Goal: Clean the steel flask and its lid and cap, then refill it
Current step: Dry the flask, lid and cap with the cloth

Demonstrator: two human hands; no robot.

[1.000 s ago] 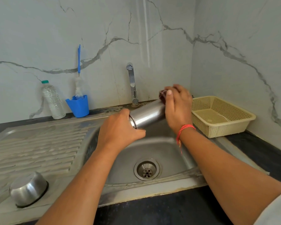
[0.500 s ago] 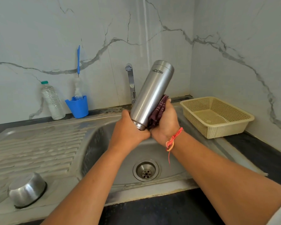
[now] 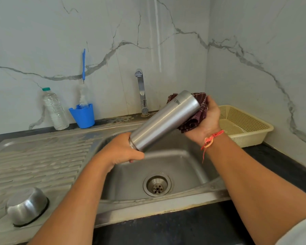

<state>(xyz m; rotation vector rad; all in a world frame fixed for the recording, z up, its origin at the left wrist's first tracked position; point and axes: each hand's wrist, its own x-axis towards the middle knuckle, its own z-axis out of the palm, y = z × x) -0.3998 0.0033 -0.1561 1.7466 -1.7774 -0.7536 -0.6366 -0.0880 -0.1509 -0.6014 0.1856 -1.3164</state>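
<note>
Left hand (image 3: 124, 150): fingers curled round the neck end of the steel flask (image 3: 164, 121), holding it over the sink basin (image 3: 166, 203). Right hand (image 3: 208, 117): clasps a maroon cloth (image 3: 193, 122) and cups it against the flask's far end. Hands are well apart, one at each end of the flask.

Change over the last half second: the flask drops from a steep tilt to a shallower slant, mouth end low toward me, base up and to the right. The cloth travels from the lower body, near the left hand, up to the base end. I read this as a wiping stroke along the outside wall, so the flask body is at the drying or polishing step. Lid and cap are not identifiable in view; refilling is not yet begun.

Flask appearance: brushed steel, even sheen, no visible suds or streaks. Brand lettering sits near the base end, partly turned away. The mouth is hidden in the left hand.

Tap (image 3: 140, 89) behind the flask: no stream visible.
</note>
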